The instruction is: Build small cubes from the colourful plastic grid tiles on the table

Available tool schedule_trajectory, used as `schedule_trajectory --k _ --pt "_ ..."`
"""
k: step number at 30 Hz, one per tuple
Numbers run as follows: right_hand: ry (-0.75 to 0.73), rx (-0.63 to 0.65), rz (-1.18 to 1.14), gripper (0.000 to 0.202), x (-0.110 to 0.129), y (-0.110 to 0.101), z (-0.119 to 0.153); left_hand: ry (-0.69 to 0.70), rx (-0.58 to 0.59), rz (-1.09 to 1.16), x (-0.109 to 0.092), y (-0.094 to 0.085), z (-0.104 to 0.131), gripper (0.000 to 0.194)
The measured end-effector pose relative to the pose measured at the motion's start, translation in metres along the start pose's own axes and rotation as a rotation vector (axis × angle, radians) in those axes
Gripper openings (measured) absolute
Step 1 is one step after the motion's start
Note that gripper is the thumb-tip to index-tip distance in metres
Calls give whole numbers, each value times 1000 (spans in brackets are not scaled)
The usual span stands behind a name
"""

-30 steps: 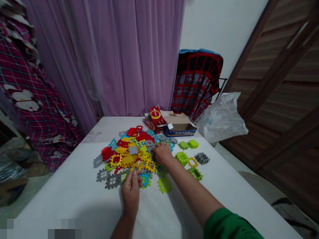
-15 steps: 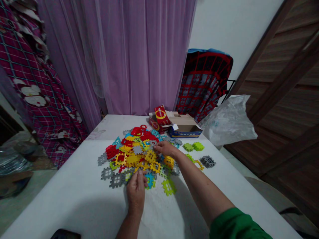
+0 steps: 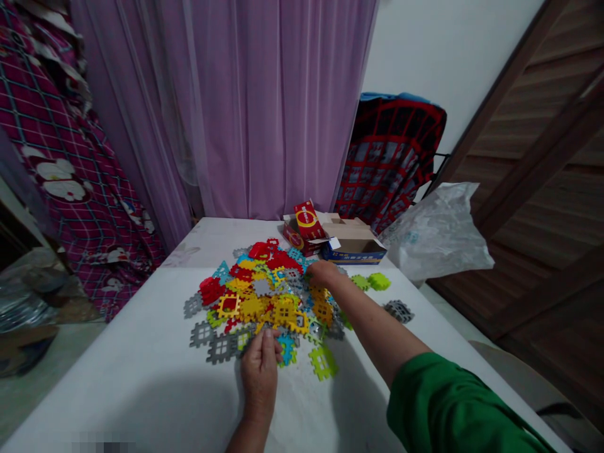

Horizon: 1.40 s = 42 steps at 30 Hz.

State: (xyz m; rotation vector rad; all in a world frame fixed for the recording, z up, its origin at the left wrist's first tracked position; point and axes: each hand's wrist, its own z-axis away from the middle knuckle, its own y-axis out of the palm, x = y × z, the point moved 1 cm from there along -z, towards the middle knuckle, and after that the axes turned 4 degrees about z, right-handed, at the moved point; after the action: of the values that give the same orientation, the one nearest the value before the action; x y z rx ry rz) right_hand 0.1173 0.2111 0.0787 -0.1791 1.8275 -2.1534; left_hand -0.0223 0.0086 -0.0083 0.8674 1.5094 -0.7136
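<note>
A pile of toothed plastic building pieces (image 3: 255,307) in yellow, red, grey, blue and green lies on the table. At its front edge rests my left hand (image 3: 261,362), thumb and fingers pressed together; what they hold, if anything, is hidden. A grey window piece (image 3: 221,348) lies just left of it, and a blue piece (image 3: 286,349) just right. My right hand (image 3: 324,274) reaches over the pile's right back side with fingers curled downward among blue and grey pieces. Its fingertips do not show clearly. Below that arm lies a light-green window piece (image 3: 323,362).
An open red box (image 3: 306,223) and an open blue box (image 3: 356,251) stand behind the pile. Stacked green pieces (image 3: 379,281) and a grey stack (image 3: 399,311) are on the right. A clear plastic bag (image 3: 436,233) hangs by the table's (image 3: 155,352) right edge.
My right hand has moved back and to the right across the pile, and yellow pieces near it have shifted. My left hand has stayed at the front edge.
</note>
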Motion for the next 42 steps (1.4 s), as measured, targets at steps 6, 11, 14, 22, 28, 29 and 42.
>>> schedule_trajectory --k 6,11,14,22,28,29,42 --pt "-38 100 56 33 4 -3 -14 -9 -7 4 -5 0 0 60" --pt "-56 137 65 47 8 -9 -25 25 -19 26 -5 2 1 62" --pt "-54 89 55 38 7 -13 -26 38 -23 33 -5 2 0 62" --pt "-118 -195 -111 24 -8 -28 9 60 -16 8 -1 1 -1 56" --pt "-165 -400 -275 29 2 23 77 61 -13 20 -4 2 -3 54" --pt "-190 -486 -394 28 3 38 86 61 -12 20 -6 2 -3 54" --pt "-49 -593 -595 34 16 99 140 44 10 -4 -5 0 -3 55"
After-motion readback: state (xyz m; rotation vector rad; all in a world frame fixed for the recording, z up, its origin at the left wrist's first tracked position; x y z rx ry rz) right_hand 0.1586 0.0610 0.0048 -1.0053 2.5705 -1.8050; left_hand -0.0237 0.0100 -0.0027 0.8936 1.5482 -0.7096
